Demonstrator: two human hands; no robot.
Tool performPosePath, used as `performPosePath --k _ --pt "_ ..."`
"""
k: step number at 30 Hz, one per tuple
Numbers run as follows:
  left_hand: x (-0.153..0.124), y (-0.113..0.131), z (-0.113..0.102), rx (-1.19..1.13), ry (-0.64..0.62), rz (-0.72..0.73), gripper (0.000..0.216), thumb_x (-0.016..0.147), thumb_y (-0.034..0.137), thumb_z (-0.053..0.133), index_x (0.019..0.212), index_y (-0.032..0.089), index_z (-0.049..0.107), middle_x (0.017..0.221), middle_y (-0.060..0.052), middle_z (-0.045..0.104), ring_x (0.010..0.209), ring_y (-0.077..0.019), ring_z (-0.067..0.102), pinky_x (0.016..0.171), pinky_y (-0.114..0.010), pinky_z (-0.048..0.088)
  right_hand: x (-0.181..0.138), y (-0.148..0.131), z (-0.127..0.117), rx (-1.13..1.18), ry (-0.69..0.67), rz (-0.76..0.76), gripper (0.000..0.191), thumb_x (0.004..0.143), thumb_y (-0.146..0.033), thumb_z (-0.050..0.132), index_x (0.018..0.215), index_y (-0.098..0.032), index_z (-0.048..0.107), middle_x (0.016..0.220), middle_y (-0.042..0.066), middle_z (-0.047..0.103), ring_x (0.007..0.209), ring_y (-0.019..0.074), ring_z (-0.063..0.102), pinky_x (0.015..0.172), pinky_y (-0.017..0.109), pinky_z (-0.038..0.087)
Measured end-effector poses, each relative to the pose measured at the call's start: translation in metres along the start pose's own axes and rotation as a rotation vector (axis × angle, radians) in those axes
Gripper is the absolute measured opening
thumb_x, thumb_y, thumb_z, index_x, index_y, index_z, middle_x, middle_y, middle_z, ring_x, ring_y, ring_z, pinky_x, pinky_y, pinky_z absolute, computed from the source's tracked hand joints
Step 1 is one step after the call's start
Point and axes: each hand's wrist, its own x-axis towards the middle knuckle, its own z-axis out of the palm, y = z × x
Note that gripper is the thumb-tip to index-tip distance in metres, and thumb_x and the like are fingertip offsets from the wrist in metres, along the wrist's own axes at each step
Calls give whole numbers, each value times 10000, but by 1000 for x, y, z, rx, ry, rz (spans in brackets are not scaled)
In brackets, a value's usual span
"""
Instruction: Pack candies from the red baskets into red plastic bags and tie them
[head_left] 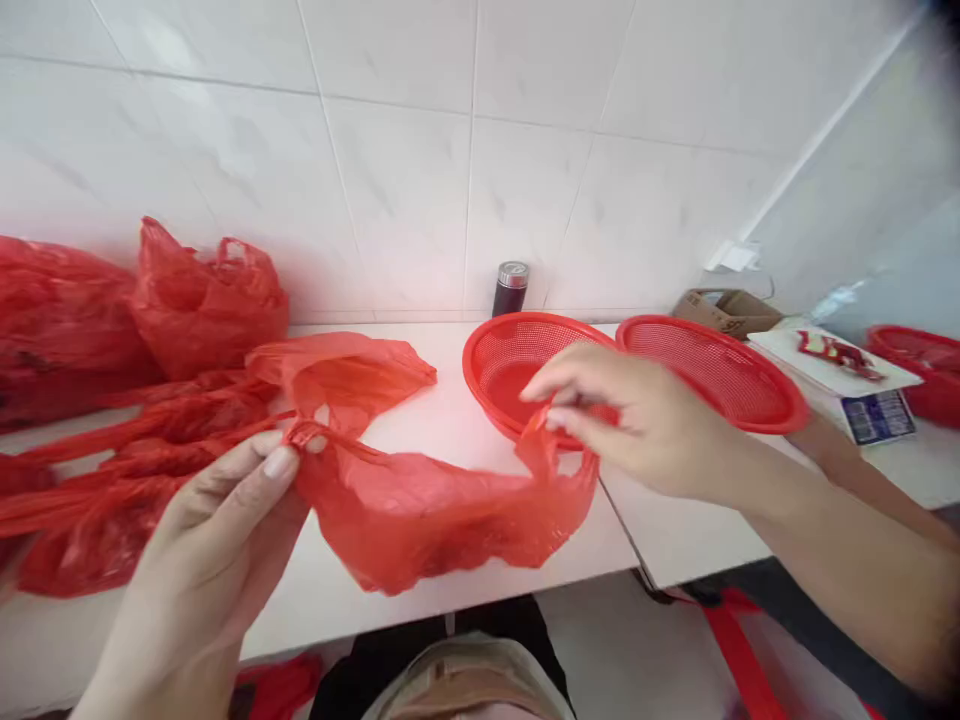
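Note:
A thin red plastic bag [442,510] hangs stretched between my two hands above the front of the white table. My left hand [217,540] is closed, with thumb and fingers pinching the bag's twisted handle. At the opposite side, my right hand [637,420] pinches the other handle between thumb and fingertips, in front of a red mesh basket [487,375]. The bag sags in the middle, and I cannot tell whether anything lies inside it. Behind it, another crumpled red bag [352,375] rests on the table.
Several filled red bags [210,310] crowd the left side. A dark flask [511,288] stands by the tiled wall. Rightward are a second red basket [712,370], a cardboard box [731,312], a scale [877,415] bearing a white board, and what looks like another person's forearm [862,465].

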Motion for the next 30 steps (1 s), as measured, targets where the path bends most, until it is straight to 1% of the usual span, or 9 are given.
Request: performPosePath --k 3,6,9,13,17,20,22,25,30 --pt "-4 18 -3 1 55 177 90 803 294 677 843 270 753 990 54 716 895 -131 653 797 -208 599 8 -4 -11 78 173 11 215 880 -136 535 1053 -239 611 975 1 632 834 116 633 690 231 535" --pt "0 29 -3 1 -6 285 148 845 292 625 945 285 735 1180 33 661 1066 -215 624 887 -350 588 19 -16 -19 123 205 -30 159 876 -179 567 1015 -228 626 961 1 640 829 122 632 686 235 534" --pt "12 36 2 71 -295 258 337 860 354 619 1195 319 624 1220 -41 638 992 -260 662 791 -414 602 37 -34 -20 135 126 -110 142 880 -164 553 972 -210 651 978 -5 646 815 108 622 697 233 525" --pt "27 43 24 378 -684 96 601 867 342 619 1414 319 370 879 -10 636 758 -158 632 653 -272 557 72 -63 -8 248 58 -291 200 861 -27 502 940 -163 626 949 -35 637 806 60 597 723 187 511" --pt "39 46 46 633 -630 92 191 795 291 675 965 223 624 730 22 549 714 -139 566 742 -287 526 101 -82 13 278 -96 -464 140 847 -23 532 873 -139 605 960 -21 626 915 60 580 803 167 490" --pt "48 44 45 605 -525 19 234 876 356 537 692 215 509 582 51 399 484 -86 397 506 -232 448 109 -73 23 243 28 -448 103 871 -128 554 950 -184 592 1061 -2 595 1001 98 567 845 223 489" --pt "52 43 39 531 -424 -91 320 900 397 487 646 211 432 545 63 304 435 -71 292 412 -201 342 109 -56 29 241 81 -366 156 867 -185 578 1021 -210 578 1133 12 567 1022 121 560 841 268 494" --pt "55 40 32 452 -390 -213 370 907 463 473 649 201 437 519 74 248 428 -68 248 405 -196 311 102 -29 37 317 -9 -177 205 843 -224 621 1039 -217 562 1017 7 590 896 119 581 763 289 507" --pt "56 39 34 474 -486 -193 379 936 462 426 729 186 582 572 15 517 519 -104 466 520 -231 432 75 -31 45 450 52 -109 114 875 -162 556 972 -223 552 867 -23 575 783 93 572 724 258 504"
